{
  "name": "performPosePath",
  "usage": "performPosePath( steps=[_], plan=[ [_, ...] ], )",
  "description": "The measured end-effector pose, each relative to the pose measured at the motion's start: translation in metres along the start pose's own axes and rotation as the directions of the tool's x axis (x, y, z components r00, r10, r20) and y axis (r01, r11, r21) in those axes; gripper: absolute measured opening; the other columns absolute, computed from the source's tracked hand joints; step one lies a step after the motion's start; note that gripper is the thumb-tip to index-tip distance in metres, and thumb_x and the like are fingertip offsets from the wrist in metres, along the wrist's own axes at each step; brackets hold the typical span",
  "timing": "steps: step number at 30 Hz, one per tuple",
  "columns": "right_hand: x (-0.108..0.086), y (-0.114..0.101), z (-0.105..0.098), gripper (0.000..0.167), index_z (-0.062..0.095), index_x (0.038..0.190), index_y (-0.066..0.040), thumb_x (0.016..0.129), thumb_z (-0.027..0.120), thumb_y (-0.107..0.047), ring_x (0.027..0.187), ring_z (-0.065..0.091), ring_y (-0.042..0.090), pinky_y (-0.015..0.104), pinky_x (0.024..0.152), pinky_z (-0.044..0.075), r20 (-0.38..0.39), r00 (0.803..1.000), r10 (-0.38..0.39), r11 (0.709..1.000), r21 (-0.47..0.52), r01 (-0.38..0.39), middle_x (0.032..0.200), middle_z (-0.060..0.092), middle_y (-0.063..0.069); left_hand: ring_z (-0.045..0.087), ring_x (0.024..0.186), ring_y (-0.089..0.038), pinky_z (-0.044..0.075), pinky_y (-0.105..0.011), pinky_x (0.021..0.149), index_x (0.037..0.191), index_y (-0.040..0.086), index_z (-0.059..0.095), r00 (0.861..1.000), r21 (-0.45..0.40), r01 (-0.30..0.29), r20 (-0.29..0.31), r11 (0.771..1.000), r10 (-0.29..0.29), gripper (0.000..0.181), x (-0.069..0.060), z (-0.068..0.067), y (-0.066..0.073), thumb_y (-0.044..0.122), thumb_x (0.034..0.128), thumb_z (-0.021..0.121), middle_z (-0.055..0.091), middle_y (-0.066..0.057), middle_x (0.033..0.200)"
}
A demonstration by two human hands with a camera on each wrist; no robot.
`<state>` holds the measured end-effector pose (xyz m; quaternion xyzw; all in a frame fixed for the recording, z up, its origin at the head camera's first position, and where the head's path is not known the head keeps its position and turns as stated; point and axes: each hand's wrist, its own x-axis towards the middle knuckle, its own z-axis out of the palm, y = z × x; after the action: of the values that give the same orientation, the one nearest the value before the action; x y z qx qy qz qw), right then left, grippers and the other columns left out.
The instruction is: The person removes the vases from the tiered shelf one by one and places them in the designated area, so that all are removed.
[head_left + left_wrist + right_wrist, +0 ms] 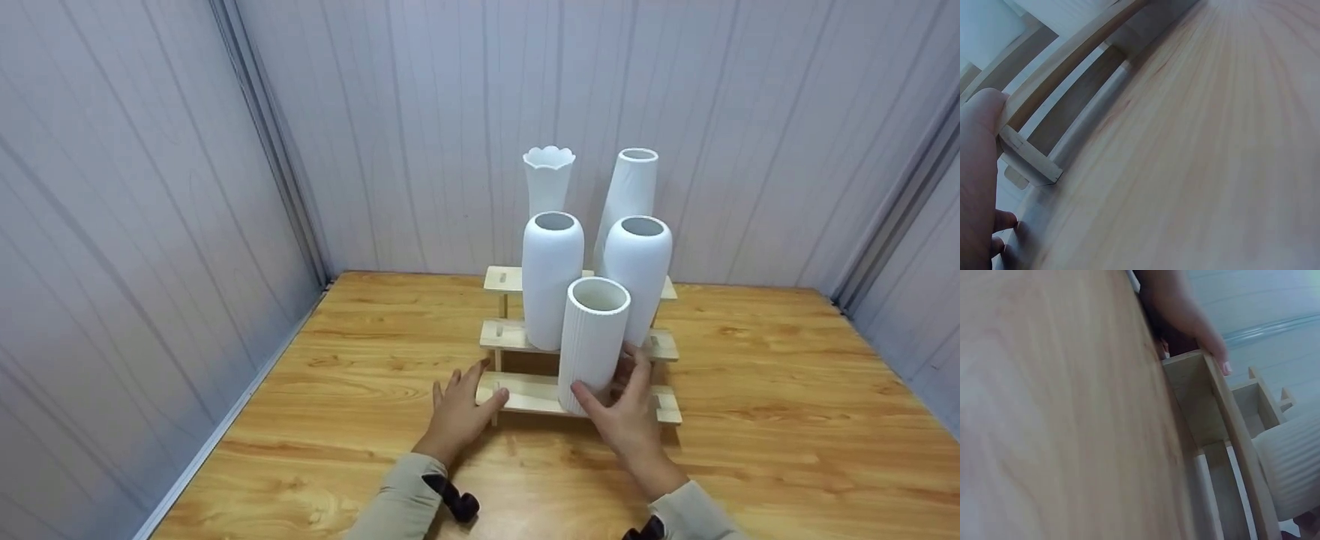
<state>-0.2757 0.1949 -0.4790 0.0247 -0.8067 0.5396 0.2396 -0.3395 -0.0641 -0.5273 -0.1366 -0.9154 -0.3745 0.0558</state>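
My right hand [626,420] grips a white, ribbed cylindrical vase [592,352] near its base, thumb in front and fingers round the right side. The vase stands upright at the bottom tier of a three-tier wooden stand [525,391]. At the stand's left end is my left hand [459,412], fingers spread. Its thumb [985,109] lies on the bottom board in the left wrist view, while other fingertips touch the table beside it. The right wrist view shows the ribbed vase [1292,467] close to that board, with the right hand mostly out of sight.
Two smooth white vases [553,281] [637,262] stand on the middle tier. Behind them are a scalloped-rim vase [547,184] and a tall tapered vase [631,184]. The stand rests on a wood-grain table [360,405], with pale panel walls [420,135] around it.
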Motion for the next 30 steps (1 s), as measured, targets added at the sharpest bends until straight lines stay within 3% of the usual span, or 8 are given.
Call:
performPosePath(
  steps=[6,10,18,24,30],
  plan=[
    [-0.002,0.005,0.007,0.108,0.019,0.155,-0.011,0.078,0.088,-0.039,0.130,0.051,0.039,0.056,0.106,0.042,-0.010,1.000,0.025,0.999,-0.048,-0.025,0.147,0.043,0.021,0.023,0.150,-0.043,-0.008,-0.066,0.117,0.158,0.022,0.035,1.000,0.009,0.001,0.005,1.000,-0.001,0.079,-0.001,0.003,0.002,0.068,0.0956,0.048,0.041,0.002,0.159],
    [-0.002,0.006,0.012,0.110,0.018,0.156,-0.012,0.077,0.087,-0.043,0.126,0.053,0.042,0.058,0.105,0.041,-0.035,0.999,0.031,0.992,-0.118,-0.035,0.145,0.047,0.026,0.024,0.149,-0.044,-0.007,-0.067,0.117,0.158,0.020,0.037,1.000,0.008,-0.004,0.002,1.000,0.004,0.079,-0.001,0.004,0.003,0.067,0.0956,0.049,0.042,0.000,0.158],
    [-0.001,0.004,0.012,0.109,0.019,0.154,-0.013,0.075,0.089,-0.042,0.121,0.057,0.043,0.058,0.103,0.044,-0.046,0.998,0.044,0.988,-0.146,-0.050,0.140,0.052,0.028,0.026,0.148,-0.045,-0.005,-0.067,0.117,0.157,0.017,0.039,1.000,0.017,-0.010,-0.003,1.000,0.010,0.078,0.001,0.003,0.003,0.065,0.0959,0.050,0.044,-0.001,0.157],
    [-0.001,0.000,0.011,0.112,0.018,0.152,-0.013,0.073,0.090,-0.044,0.118,0.058,0.043,0.058,0.099,0.045,-0.021,0.999,0.045,0.984,-0.174,-0.048,0.138,0.052,0.028,0.025,0.149,-0.044,-0.006,-0.066,0.118,0.157,0.016,0.038,1.000,0.017,-0.003,0.005,1.000,0.003,0.080,0.002,0.002,0.002,0.066,0.0958,0.049,0.044,-0.001,0.157],
    [0.003,-0.006,0.006,0.109,0.019,0.154,-0.015,0.076,0.087,-0.051,0.123,0.056,0.040,0.058,0.103,0.044,0.069,0.995,0.076,0.985,-0.160,-0.064,0.140,0.051,0.023,0.024,0.150,-0.043,-0.007,-0.065,0.118,0.157,0.016,0.038,1.000,0.016,0.011,-0.001,1.000,-0.011,0.080,0.001,0.000,0.001,0.066,0.0960,0.048,0.043,-0.002,0.158]
  ],
)
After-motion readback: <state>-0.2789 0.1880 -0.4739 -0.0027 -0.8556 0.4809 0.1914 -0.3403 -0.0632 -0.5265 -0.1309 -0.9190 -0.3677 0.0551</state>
